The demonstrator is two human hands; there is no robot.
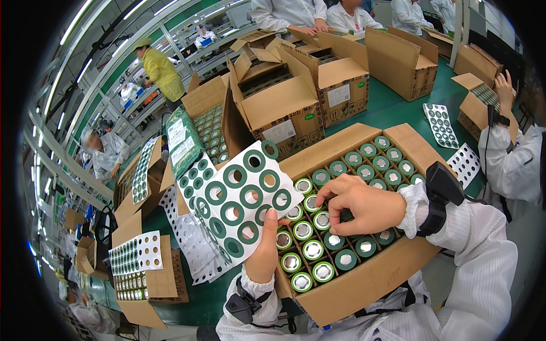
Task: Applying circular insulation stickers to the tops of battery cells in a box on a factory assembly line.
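My left hand (pixel 263 250) grips the lower right edge of a white sheet of green ring stickers (pixel 242 193), thumb on its face. The sheet is tilted up at the box's left corner, and some of its rings are curling off. In front of me stands an open cardboard box (pixel 364 284) of upright cylindrical battery cells (pixel 313 250) in dividers. Cells on the left show bright green rims; many toward the right and back wear dark green rings. My right hand (pixel 364 204) is over the cells, its fingers bent down onto their tops. Whatever lies under its fingertips is hidden.
More open cardboard boxes (pixel 273 108) stand behind on the green table (pixel 392 113). Sticker sheets (pixel 441 125) lie at right and on a box (pixel 136 252) at left. A green plastic-wrapped packet (pixel 183 142) leans behind my sheet. A co-worker's arm (pixel 503 148) is at right.
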